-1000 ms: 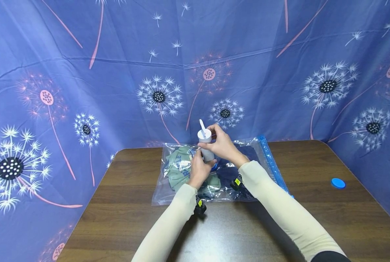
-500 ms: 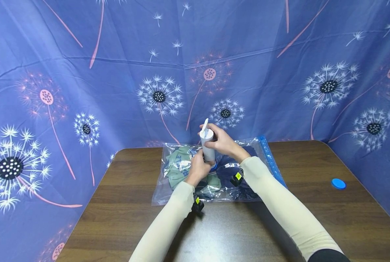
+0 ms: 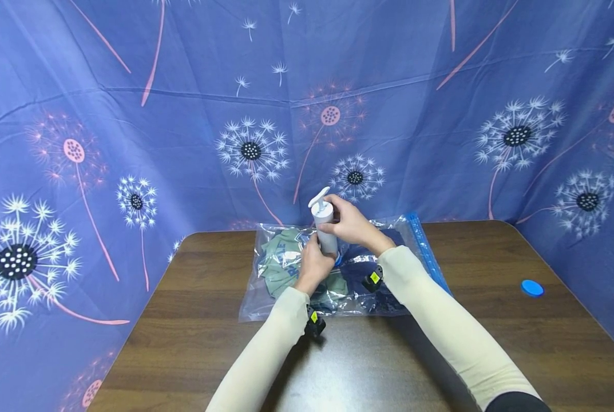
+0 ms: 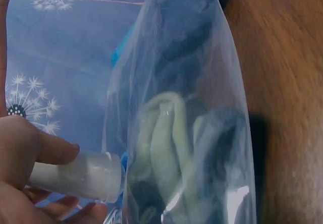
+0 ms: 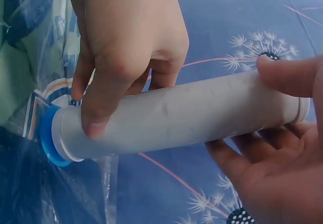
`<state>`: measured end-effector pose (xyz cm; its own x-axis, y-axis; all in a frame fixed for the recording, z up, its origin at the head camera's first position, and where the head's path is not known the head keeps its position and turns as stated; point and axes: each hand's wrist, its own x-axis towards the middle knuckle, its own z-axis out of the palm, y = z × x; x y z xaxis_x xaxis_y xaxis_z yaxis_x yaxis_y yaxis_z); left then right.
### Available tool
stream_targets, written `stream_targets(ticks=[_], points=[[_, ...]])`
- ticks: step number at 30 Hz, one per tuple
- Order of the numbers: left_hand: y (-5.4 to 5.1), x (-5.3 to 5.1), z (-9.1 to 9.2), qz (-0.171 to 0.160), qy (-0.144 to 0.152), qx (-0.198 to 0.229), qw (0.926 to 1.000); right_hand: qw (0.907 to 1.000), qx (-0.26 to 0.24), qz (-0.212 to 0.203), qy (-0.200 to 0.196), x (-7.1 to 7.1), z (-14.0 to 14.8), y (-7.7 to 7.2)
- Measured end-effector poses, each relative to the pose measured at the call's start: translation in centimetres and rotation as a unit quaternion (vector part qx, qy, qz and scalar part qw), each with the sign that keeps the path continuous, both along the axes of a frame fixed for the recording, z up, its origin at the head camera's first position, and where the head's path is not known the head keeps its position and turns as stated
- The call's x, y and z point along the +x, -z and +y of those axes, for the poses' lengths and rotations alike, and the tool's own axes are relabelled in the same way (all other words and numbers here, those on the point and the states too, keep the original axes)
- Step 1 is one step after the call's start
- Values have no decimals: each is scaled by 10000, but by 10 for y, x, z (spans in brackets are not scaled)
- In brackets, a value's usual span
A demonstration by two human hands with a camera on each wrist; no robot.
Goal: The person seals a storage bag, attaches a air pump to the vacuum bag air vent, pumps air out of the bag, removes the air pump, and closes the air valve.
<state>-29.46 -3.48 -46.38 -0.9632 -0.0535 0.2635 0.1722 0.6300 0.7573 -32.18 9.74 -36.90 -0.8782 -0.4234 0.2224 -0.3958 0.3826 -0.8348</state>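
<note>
A white hand pump (image 3: 328, 241) stands slightly tilted on a blue valve (image 5: 49, 135) of a clear plastic storage bag (image 3: 252, 300). My left hand (image 3: 314, 266) grips the pump's lower end, thumb on the near side. Higher up, my right hand (image 3: 355, 226) holds the cylinder near its top rim, fingers wrapped round it. Above the rim sticks the pump's white handle (image 3: 319, 197), touched by neither palm. Inside the bag lie a green garment (image 3: 281, 269) with blue lettering and a dark navy garment (image 3: 360, 269).
The bag's blue zip edge (image 3: 422, 243) runs along its right side. A round blue cap (image 3: 532, 288) lies at the right of the brown wooden table (image 3: 193, 355). Behind hangs a blue dandelion-print cloth (image 3: 193, 114).
The pump's handle has turned from nearly edge-on to showing its broad top. The pump top swayed a little right and then back left. Both hands keep hold of the cylinder.
</note>
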Motion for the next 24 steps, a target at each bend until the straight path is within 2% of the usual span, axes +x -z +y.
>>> stream_targets(ticks=[6,10,14,19,24], points=[[1,1,6,76,-135,67,9999,9979,410,267,426,3,-1,0],[5,1,6,30,-164,95,9998,9955,432,548,643,4,-4,2],[8,0,6,84,-112,127,9998,9930,499,636,855,7,-7,2],[9,-2,3,216,103,69,9997,9926,648,418,942,9,-8,0],[7,-5,0,241,432,-70,9988,9985,38,-65,539,4,-5,1]])
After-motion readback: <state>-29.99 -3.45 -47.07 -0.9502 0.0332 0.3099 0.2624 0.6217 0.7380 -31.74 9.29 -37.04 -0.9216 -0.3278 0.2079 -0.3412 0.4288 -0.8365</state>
